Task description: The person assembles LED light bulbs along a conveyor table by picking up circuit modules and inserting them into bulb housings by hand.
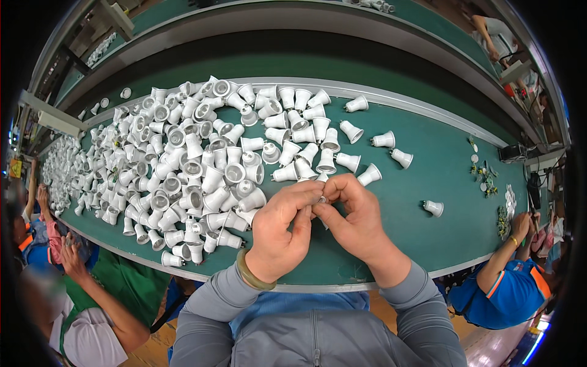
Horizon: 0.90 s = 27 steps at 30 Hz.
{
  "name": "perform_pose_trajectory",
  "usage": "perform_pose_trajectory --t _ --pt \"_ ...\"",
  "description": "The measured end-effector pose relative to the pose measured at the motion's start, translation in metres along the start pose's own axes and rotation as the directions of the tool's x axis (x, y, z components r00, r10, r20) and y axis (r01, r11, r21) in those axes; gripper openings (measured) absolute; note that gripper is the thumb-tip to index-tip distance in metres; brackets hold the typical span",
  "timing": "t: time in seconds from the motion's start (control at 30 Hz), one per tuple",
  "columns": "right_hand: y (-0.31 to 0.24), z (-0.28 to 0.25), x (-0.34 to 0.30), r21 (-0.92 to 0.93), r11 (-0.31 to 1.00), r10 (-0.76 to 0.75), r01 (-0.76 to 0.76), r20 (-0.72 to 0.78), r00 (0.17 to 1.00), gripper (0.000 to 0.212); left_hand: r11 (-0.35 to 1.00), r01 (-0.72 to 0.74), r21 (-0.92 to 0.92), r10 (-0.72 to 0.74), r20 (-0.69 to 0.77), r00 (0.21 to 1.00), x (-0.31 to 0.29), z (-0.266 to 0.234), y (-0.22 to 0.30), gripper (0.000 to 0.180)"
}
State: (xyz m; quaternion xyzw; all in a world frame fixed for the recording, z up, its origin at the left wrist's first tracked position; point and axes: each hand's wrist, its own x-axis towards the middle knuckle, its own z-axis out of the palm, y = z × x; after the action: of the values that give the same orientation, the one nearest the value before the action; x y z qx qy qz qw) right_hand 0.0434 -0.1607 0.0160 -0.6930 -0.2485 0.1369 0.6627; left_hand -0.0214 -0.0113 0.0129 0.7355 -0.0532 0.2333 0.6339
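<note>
Close together over the near middle of the bench, my left hand [284, 221] and my right hand [354, 220] meet at the fingertips. Both are closed in a pinch on a small white lamp part [322, 199]. Fingers cover most of it, so its full shape cannot be made out. A green bangle [254, 273] circles my left wrist. Just beyond and left of my hands lies a large heap of white cup-shaped lamp housings [214, 180]. Some show their hollow silvery insides, others their pinned ends.
Several loose housings lie right of the heap, one [433, 208] farther right on the green bench [403, 244]. Small wired components [485, 177] sit at the right end. A raised shelf [293, 27] runs along the back. Co-workers [504, 287] [101, 306] sit on both sides.
</note>
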Motion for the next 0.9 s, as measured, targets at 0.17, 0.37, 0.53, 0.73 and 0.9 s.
perform_pose_trajectory --t 0.17,0.37,0.53,0.73,0.9 --pt "0.004 0.002 -0.001 0.025 0.998 -0.050 0.050 -0.032 0.998 0.020 1.000 0.010 0.012 -0.010 0.019 1.000 0.001 -0.002 0.003 0.032" --pt "-0.001 0.002 -0.001 -0.100 0.991 -0.096 0.091 -0.048 0.994 0.019 0.998 -0.037 -0.043 0.038 0.015 0.999 0.000 -0.002 0.000 0.031" --pt "-0.009 0.002 -0.002 -0.184 0.976 -0.132 0.120 -0.054 0.990 0.019 0.998 -0.051 -0.026 0.051 0.001 0.999 -0.003 0.000 -0.002 0.028" --pt "-0.007 0.000 -0.003 -0.142 0.979 -0.157 0.146 -0.073 0.985 0.018 0.996 -0.040 0.074 0.044 -0.050 0.998 0.004 -0.005 0.005 0.024" --pt "-0.009 0.003 -0.006 -0.017 0.998 -0.061 0.060 -0.023 0.998 0.019 0.966 0.177 -0.187 -0.175 0.025 0.984 0.004 -0.012 0.001 0.020"
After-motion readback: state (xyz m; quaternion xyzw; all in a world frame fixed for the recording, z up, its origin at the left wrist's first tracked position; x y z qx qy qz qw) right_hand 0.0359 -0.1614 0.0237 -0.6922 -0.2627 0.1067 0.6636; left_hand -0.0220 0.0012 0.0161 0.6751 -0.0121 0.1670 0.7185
